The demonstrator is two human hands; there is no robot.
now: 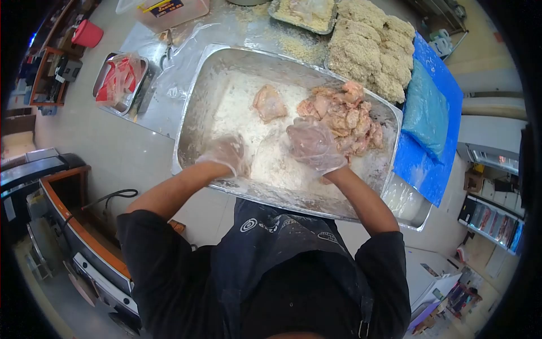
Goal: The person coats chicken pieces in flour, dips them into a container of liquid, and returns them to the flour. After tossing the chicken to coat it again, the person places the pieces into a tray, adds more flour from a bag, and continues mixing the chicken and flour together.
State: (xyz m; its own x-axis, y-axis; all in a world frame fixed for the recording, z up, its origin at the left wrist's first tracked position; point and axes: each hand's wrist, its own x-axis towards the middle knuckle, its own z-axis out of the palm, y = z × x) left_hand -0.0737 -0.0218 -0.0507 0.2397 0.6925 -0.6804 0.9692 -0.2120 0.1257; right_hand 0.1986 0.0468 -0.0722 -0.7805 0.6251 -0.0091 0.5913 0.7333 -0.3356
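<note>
A deep metal tray (195, 107) holds white flour (240, 104). My left hand (227, 152), in a clear plastic glove, is down in the flour near the tray's front left, its fingertips hard to make out. Also gloved, my right hand (313, 142) is over the flour in the middle, its fingers loosely curved with no piece visible in them. Between the two lies a flour mound (274, 155); whether anything is under it is hidden. One raw chicken piece (270, 104) lies just beyond my hands. A pile of raw chicken (350, 118) sits right beside my right hand.
Crumb-coated pieces (370, 48) are stacked beyond the tray, near a crumb-filled tray (305, 22). A blue bag (426, 107) rests on a blue board (451, 135) at right. To the left are a small tray with a red packet (121, 79) and a clear plastic tub (169, 17).
</note>
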